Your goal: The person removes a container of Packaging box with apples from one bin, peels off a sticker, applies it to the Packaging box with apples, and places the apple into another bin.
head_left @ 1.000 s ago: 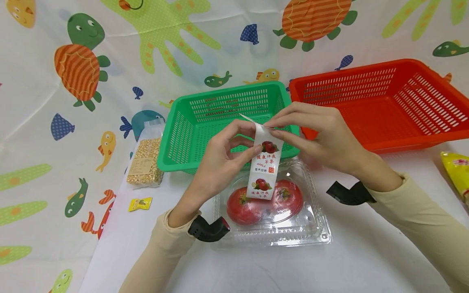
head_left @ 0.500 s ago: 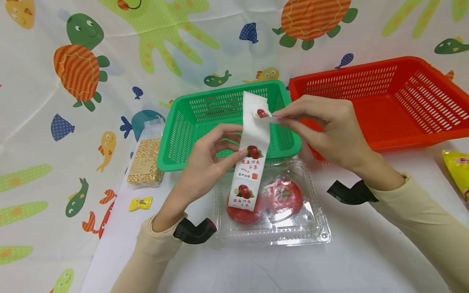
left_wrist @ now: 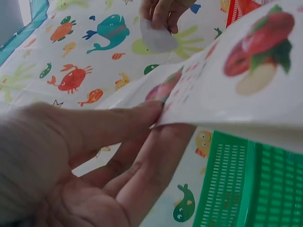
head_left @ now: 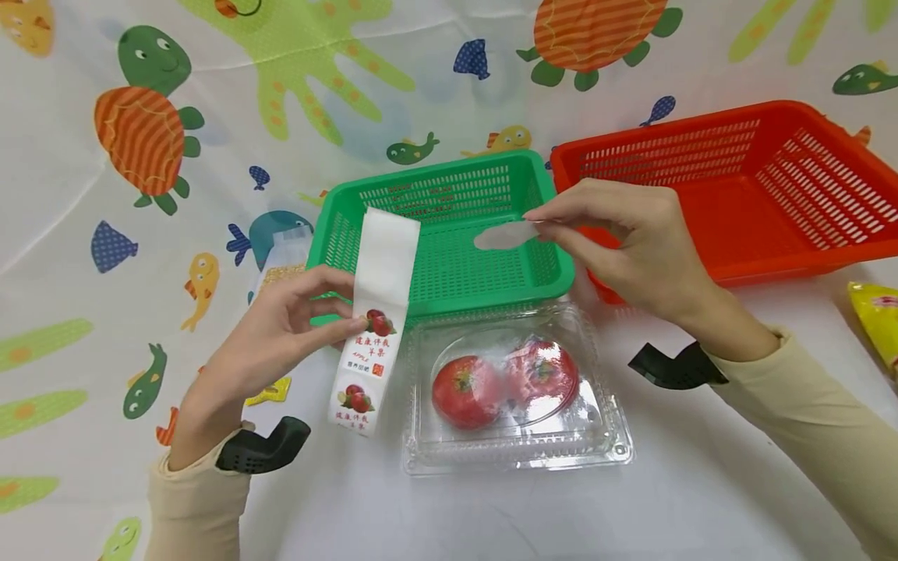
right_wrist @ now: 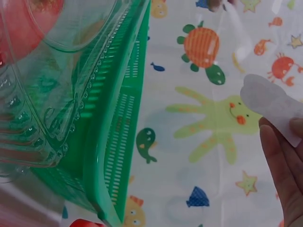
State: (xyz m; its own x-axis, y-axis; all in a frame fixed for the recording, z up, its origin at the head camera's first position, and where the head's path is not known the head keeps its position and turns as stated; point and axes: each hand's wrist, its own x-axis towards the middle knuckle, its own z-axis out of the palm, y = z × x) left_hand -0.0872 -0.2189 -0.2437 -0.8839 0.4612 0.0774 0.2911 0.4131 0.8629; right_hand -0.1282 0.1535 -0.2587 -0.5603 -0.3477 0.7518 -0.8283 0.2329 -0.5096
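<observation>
My left hand (head_left: 281,335) pinches a white strip of apple stickers (head_left: 384,261) between thumb and fingers; printed apples and red lettering face up. In the left wrist view the strip (left_wrist: 208,104) runs across the fingertips. Over the green basket, my right hand (head_left: 624,241) pinches one peeled sticker (head_left: 507,235) by its edge, its pale back showing. The right wrist view shows that sticker (right_wrist: 270,97) held by thumb and fingers. Below and between the hands lies a closed clear plastic box (head_left: 517,444) with two red, round fruits (head_left: 466,392) inside.
A green basket (head_left: 449,308) stands behind the box, with a red basket (head_left: 744,273) to its right. A bag of corn kernels (head_left: 281,274) and a small yellow packet (head_left: 269,391) are partly hidden by my left hand. A yellow bag (head_left: 877,323) lies far right.
One sticker has come off the strip into my right hand's fingers. My left hand has carried the strip left and down, away from the box; the right hand has stayed over the baskets.
</observation>
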